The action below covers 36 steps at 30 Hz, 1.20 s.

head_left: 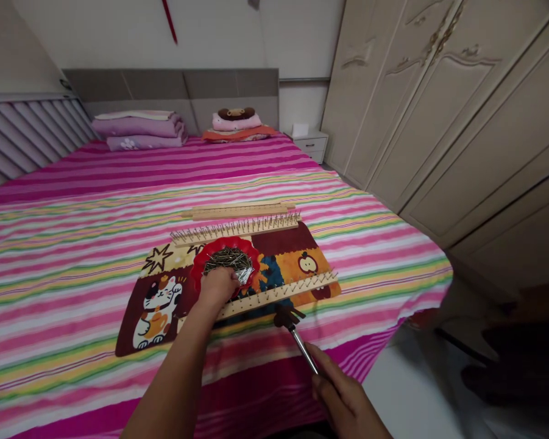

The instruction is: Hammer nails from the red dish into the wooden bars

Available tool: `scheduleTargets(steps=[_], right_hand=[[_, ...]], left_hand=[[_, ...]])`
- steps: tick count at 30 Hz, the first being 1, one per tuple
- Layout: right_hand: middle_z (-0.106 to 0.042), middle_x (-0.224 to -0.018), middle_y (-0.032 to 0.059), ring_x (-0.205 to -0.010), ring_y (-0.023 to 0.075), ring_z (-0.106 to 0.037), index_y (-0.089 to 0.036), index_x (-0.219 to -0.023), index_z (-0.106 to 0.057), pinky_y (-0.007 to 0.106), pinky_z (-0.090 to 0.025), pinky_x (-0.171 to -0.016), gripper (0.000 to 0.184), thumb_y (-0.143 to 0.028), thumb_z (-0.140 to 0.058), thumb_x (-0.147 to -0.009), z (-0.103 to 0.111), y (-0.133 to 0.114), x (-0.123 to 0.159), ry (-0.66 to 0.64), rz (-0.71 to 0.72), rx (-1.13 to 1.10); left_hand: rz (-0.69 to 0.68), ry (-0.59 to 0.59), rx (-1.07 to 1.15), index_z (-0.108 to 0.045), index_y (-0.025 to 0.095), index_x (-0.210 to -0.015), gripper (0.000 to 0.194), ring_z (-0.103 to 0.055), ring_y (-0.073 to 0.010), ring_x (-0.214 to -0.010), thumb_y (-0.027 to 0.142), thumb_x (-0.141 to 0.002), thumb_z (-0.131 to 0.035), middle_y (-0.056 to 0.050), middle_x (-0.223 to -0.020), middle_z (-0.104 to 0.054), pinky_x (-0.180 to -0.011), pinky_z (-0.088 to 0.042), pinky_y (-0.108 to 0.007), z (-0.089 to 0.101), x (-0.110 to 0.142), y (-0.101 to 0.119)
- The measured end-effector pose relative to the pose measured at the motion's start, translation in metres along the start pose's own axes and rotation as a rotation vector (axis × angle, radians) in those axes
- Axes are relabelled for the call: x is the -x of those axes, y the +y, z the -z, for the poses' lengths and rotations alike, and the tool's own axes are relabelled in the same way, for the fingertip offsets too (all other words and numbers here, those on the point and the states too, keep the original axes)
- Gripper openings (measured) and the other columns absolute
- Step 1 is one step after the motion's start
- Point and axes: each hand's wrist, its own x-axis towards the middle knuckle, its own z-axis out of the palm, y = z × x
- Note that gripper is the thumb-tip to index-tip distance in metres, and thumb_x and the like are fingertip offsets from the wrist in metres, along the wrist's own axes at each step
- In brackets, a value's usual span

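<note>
My left hand (pixel 220 285) reaches into a red scalloped bowl (pixel 252 245) heaped with loose nails (pixel 231 259). Its fingers are curled down against the nails, and what they pinch is hidden. In my right hand (pixel 336 387) is a hammer (pixel 304 347), gripped by its metal handle, the dark claw head pointing away from me. Just beyond the hammer head lies a wooden strip (pixel 260 299). Nails stand upright along its right part; bare holes show toward the left. Behind the bowl, a second wooden strip (pixel 237 231) bristles with upright nails along its length.
A patterned mat (pixel 132 317) with a cat picture lies under the bowl and strips. Farther back are more wooden strips (pixel 242 211). All rest on a striped bed (pixel 73 244). Folded bedding (pixel 139 128) sits by the headboard; a wardrobe (pixel 420 122) stands at right.
</note>
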Motion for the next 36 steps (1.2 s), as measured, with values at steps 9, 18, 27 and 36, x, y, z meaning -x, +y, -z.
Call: scheduleTargets(steps=[9, 18, 27, 36], right_hand=[[-0.071, -0.08, 0.0024, -0.074, 0.0194, -0.063, -0.024, -0.132, -0.054, 0.027, -0.051, -0.07, 0.048, -0.044, -0.049, -0.088, -0.004, 0.002, -0.001, 0.027, 0.043, -0.018], [-0.064, -0.068, -0.0001, -0.065, 0.0179, -0.058, -0.022, -0.134, -0.052, 0.026, -0.049, -0.064, 0.05, -0.044, -0.047, -0.089, -0.006, 0.002, 0.002, 0.003, 0.034, 0.079], [-0.07, -0.104, 0.005, -0.093, 0.02, -0.062, -0.021, -0.137, -0.049, 0.029, -0.048, -0.085, 0.048, -0.036, -0.046, -0.091, -0.007, -0.008, 0.0, -0.067, 0.061, 0.09], [-0.071, -0.092, 0.0049, -0.09, 0.0215, -0.063, -0.02, -0.131, -0.055, 0.031, -0.05, -0.081, 0.05, -0.042, -0.052, -0.087, -0.002, -0.007, 0.0, 0.05, 0.077, 0.119]], left_hand=[[-0.041, 0.196, 0.313, -0.066, 0.022, -0.066, 0.019, -0.06, -0.0159, -0.067, 0.033, -0.073, -0.052, -0.001, -0.069, -0.069, -0.06, -0.038, -0.025, 0.007, 0.012, -0.024], [0.048, 0.303, 1.077, -0.068, 0.018, -0.073, 0.032, -0.055, -0.0125, -0.062, 0.046, -0.056, -0.07, 0.001, -0.065, -0.065, -0.059, -0.041, -0.024, -0.006, 0.062, -0.059], [0.194, 0.576, 1.2, -0.068, 0.019, -0.082, 0.036, -0.058, -0.0143, -0.075, 0.045, -0.057, -0.073, 0.0, -0.078, -0.066, -0.069, -0.046, -0.025, -0.008, 0.12, -0.069], [0.053, 0.349, 1.272, -0.059, 0.018, -0.069, 0.027, -0.05, -0.0091, -0.054, 0.041, -0.058, -0.068, 0.003, -0.059, -0.057, -0.052, -0.041, -0.021, -0.041, 0.105, -0.03]])
